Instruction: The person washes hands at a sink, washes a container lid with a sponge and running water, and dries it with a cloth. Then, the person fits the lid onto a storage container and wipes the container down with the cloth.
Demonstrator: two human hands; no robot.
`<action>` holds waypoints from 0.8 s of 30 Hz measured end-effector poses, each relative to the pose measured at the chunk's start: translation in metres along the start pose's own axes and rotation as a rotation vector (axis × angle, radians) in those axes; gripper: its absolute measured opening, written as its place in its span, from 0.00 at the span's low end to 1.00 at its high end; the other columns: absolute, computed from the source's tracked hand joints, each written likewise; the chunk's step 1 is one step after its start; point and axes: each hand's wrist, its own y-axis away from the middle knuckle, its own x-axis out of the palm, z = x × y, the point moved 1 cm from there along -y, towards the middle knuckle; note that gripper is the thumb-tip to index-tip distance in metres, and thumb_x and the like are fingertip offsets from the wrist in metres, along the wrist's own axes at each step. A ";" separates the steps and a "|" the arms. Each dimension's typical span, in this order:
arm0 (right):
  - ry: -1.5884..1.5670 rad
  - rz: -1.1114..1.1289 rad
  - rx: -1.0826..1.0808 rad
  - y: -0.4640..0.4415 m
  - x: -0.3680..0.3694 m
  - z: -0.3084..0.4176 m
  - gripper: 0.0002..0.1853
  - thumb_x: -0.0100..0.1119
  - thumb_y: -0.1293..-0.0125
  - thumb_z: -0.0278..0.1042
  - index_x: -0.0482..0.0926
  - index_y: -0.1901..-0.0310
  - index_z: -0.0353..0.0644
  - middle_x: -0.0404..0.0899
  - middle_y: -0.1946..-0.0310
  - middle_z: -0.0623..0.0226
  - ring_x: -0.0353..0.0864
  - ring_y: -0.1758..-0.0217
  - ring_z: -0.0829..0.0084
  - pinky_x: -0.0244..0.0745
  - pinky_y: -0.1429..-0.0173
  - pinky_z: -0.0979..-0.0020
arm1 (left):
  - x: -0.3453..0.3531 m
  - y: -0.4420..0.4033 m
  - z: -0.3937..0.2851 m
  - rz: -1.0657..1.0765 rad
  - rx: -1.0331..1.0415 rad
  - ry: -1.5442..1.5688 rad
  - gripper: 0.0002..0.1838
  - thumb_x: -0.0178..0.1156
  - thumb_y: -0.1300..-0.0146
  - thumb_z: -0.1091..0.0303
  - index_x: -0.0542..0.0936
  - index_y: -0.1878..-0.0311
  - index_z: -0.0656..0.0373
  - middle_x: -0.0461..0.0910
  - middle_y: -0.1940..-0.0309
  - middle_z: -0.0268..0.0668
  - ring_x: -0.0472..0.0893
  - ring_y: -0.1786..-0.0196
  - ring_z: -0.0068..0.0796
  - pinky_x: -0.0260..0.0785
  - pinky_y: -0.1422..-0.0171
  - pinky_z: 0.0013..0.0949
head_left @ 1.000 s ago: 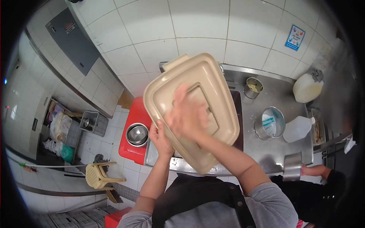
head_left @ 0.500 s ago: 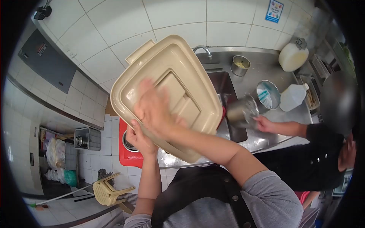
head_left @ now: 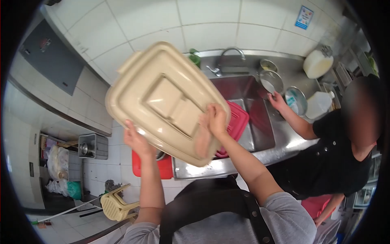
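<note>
I see the left hand (head_left: 138,142) clasping the beige lid (head_left: 164,99) by its rim, likely to steady its tilt | right hand (head_left: 216,121): fingers at its face, whether holding anything I cannot tell | lid between both hands' fingers | pink plasticware (head_left: 239,122) just beyond right fingers

A small blue-and-white poster (head_left: 304,17) hangs on the white-tiled far wall (head_left: 209,30), toward the right. Below it, on the steel counter (head_left: 293,73), I see a bulky plastic jug of pale yellow liquid (head_left: 318,64), with a translucent white jug (head_left: 319,105) nearer. Leftward, a pale yellow plastic stool (head_left: 109,206) sits nearer than a grey rectangular crate (head_left: 100,147).
</note>
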 end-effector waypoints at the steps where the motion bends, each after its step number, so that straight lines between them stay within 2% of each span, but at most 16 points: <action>1: -0.023 0.010 -0.014 -0.018 0.015 0.015 0.05 0.56 0.35 0.27 0.78 0.63 0.34 0.78 0.61 0.50 0.79 0.61 0.51 0.75 0.55 0.59 | 0.003 0.005 0.002 0.022 -0.030 -0.002 0.23 0.53 0.27 0.51 0.76 0.50 0.67 0.81 0.57 0.43 0.82 0.59 0.29 0.76 0.55 0.34; 3: -0.325 0.126 -0.053 -0.054 0.033 0.054 0.08 0.57 0.31 0.30 0.77 0.57 0.34 0.78 0.57 0.52 0.82 0.63 0.69 0.76 0.61 0.65 | 0.006 0.010 0.010 0.147 -0.006 0.031 0.17 0.51 0.24 0.58 0.76 0.48 0.65 0.82 0.57 0.38 0.80 0.56 0.24 0.73 0.51 0.28; 4: -0.328 0.130 -0.062 -0.075 0.040 0.069 0.08 0.57 0.31 0.30 0.77 0.57 0.34 0.78 0.57 0.52 0.82 0.63 0.69 0.76 0.61 0.65 | 0.014 0.015 0.006 0.144 0.002 0.035 0.17 0.51 0.24 0.58 0.76 0.48 0.65 0.82 0.57 0.38 0.80 0.56 0.24 0.73 0.51 0.28; 6: -0.318 0.094 -0.422 -0.109 0.048 0.100 0.08 0.59 0.33 0.31 0.78 0.57 0.36 0.79 0.56 0.55 0.83 0.57 0.65 0.76 0.55 0.66 | 0.028 0.023 -0.005 0.191 0.048 0.072 0.18 0.51 0.25 0.58 0.75 0.44 0.64 0.81 0.53 0.38 0.80 0.55 0.24 0.74 0.50 0.30; 7: -0.317 0.096 -0.437 -0.109 0.041 0.115 0.08 0.59 0.33 0.31 0.78 0.57 0.36 0.79 0.56 0.55 0.83 0.57 0.65 0.76 0.55 0.66 | 0.026 0.022 -0.004 0.201 0.025 0.100 0.18 0.50 0.24 0.60 0.73 0.41 0.63 0.80 0.51 0.37 0.80 0.53 0.24 0.73 0.48 0.28; 9: 0.175 0.209 -0.741 -0.088 0.020 0.140 0.15 0.63 0.36 0.35 0.78 0.50 0.39 0.77 0.48 0.53 0.76 0.43 0.57 0.70 0.41 0.58 | 0.024 0.019 -0.007 0.188 0.016 0.146 0.18 0.50 0.24 0.60 0.73 0.41 0.63 0.80 0.51 0.37 0.80 0.53 0.24 0.73 0.48 0.29; 11: 0.413 0.282 -0.677 -0.034 -0.005 0.150 0.28 0.66 0.40 0.41 0.73 0.40 0.41 0.69 0.39 0.50 0.64 0.32 0.49 0.57 0.32 0.50 | 0.016 0.016 -0.012 0.162 -0.009 0.177 0.18 0.50 0.24 0.60 0.73 0.40 0.63 0.80 0.50 0.37 0.80 0.52 0.24 0.73 0.49 0.29; 13: 0.589 0.315 -0.488 0.022 -0.016 0.116 0.33 0.64 0.41 0.38 0.66 0.33 0.44 0.60 0.33 0.44 0.59 0.31 0.44 0.56 0.33 0.45 | 0.010 0.008 -0.016 0.118 0.021 0.193 0.18 0.50 0.24 0.60 0.73 0.41 0.64 0.80 0.51 0.37 0.80 0.52 0.23 0.73 0.49 0.29; 15: 0.471 0.337 -0.331 0.072 -0.020 0.064 0.32 0.59 0.42 0.30 0.65 0.33 0.43 0.60 0.36 0.41 0.60 0.33 0.41 0.56 0.31 0.48 | 0.001 0.004 -0.017 0.068 0.057 0.193 0.18 0.50 0.24 0.60 0.74 0.41 0.64 0.80 0.51 0.36 0.79 0.52 0.23 0.73 0.49 0.29; 17: 0.391 0.518 -0.214 0.089 -0.024 0.019 0.25 0.55 0.43 0.23 0.71 0.41 0.39 0.68 0.45 0.44 0.68 0.40 0.45 0.56 0.29 0.51 | -0.006 -0.005 -0.013 0.022 0.076 0.126 0.18 0.51 0.24 0.60 0.75 0.42 0.64 0.81 0.52 0.35 0.79 0.52 0.22 0.73 0.49 0.28; 18: 0.382 0.536 -0.229 0.077 -0.024 0.014 0.25 0.55 0.43 0.23 0.71 0.41 0.39 0.68 0.45 0.44 0.68 0.40 0.45 0.56 0.29 0.51 | -0.006 -0.006 -0.011 0.002 0.091 0.124 0.18 0.51 0.24 0.60 0.75 0.42 0.64 0.81 0.52 0.35 0.79 0.52 0.22 0.73 0.49 0.28; 20: 0.287 0.667 -0.130 0.049 -0.019 0.010 0.17 0.54 0.45 0.18 0.74 0.52 0.36 0.72 0.56 0.48 0.74 0.51 0.50 0.62 0.32 0.57 | -0.006 -0.004 -0.007 -0.051 0.103 0.095 0.17 0.52 0.25 0.60 0.76 0.43 0.63 0.81 0.54 0.34 0.79 0.54 0.21 0.73 0.51 0.28; 22: 0.118 0.493 -0.293 0.011 -0.010 0.023 0.11 0.53 0.44 0.16 0.73 0.58 0.34 0.74 0.61 0.54 0.77 0.56 0.58 0.69 0.40 0.62 | -0.009 -0.006 -0.008 -0.069 0.095 0.113 0.17 0.52 0.25 0.60 0.76 0.44 0.63 0.81 0.54 0.34 0.79 0.54 0.21 0.72 0.51 0.27; 24: -0.198 0.405 -0.169 -0.019 -0.009 0.115 0.08 0.52 0.39 0.17 0.74 0.57 0.35 0.73 0.60 0.63 0.74 0.56 0.73 0.69 0.47 0.72 | -0.008 -0.004 -0.012 -0.022 -0.006 0.157 0.20 0.53 0.25 0.63 0.73 0.37 0.66 0.81 0.49 0.38 0.80 0.51 0.21 0.72 0.47 0.25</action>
